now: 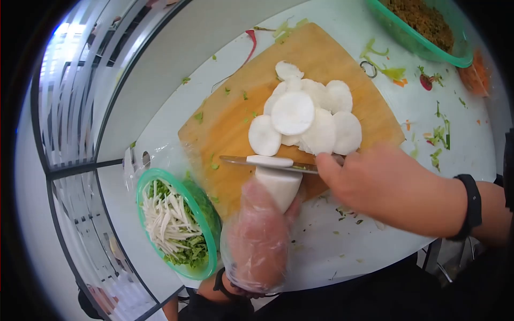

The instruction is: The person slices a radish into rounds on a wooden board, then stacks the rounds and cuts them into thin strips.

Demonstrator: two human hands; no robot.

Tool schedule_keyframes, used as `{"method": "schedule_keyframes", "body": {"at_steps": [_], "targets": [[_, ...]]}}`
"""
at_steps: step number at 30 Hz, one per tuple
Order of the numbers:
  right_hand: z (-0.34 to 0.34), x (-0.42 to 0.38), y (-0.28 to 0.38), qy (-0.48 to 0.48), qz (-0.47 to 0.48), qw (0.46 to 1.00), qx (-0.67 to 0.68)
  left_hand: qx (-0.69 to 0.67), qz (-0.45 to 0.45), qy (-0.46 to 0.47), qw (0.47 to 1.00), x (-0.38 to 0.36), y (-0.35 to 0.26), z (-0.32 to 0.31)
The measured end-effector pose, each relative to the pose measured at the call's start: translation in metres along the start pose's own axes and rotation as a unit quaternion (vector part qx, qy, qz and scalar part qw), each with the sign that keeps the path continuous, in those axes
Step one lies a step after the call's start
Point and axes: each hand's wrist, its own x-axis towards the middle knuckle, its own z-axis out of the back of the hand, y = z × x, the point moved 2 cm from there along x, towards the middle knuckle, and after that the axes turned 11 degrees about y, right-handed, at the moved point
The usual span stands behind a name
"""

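Observation:
My left hand (258, 235), in a clear plastic glove, grips a piece of white radish (279, 188) at the lower edge of the wooden cutting board (214, 139). Bare, my right hand (369, 184) is closed around the handle of a knife (305, 168). The blade lies across the cut end of the radish, and a thin radish slice (270, 161) sits against its far side. Round white slices (292, 113) overlap in a pile on the board just beyond the blade. My left fingertips are partly blurred under the glove.
A green bowl (215, 241) with shredded white strips and chopped greens stands left of the board, beside crumpled clear plastic (160, 155). At the upper right is a green basket (407, 32) of brown crumbly food. Vegetable scraps (441, 134) and a radish top (425, 80) litter the white table (375, 257).

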Motion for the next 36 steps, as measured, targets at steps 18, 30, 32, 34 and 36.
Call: {"method": "schedule_keyframes", "body": {"at_steps": [18, 30, 32, 34, 36], "targets": [[0.010, -0.039, -0.024, 0.035, -0.123, 0.714, 0.688, 0.516, -0.172, -0.128, 0.830, 0.001, 0.010, 0.006], [0.003, -0.059, -0.041, -0.259, -0.127, 0.736, 0.613, 0.425, -0.248, -0.088, 0.866, -0.005, -0.002, 0.021], [0.001, -0.060, -0.044, -0.280, -0.125, 0.728, 0.613, 0.411, -0.252, -0.093, 0.871, -0.005, -0.004, 0.022], [0.003, -0.062, -0.045, -0.270, -0.129, 0.748, 0.593, 0.403, -0.230, -0.105, 0.879, -0.005, -0.006, 0.023], [0.003, -0.063, -0.044, -0.264, -0.134, 0.757, 0.582, 0.329, -0.306, -0.116, 0.886, -0.005, -0.012, 0.024]]}}
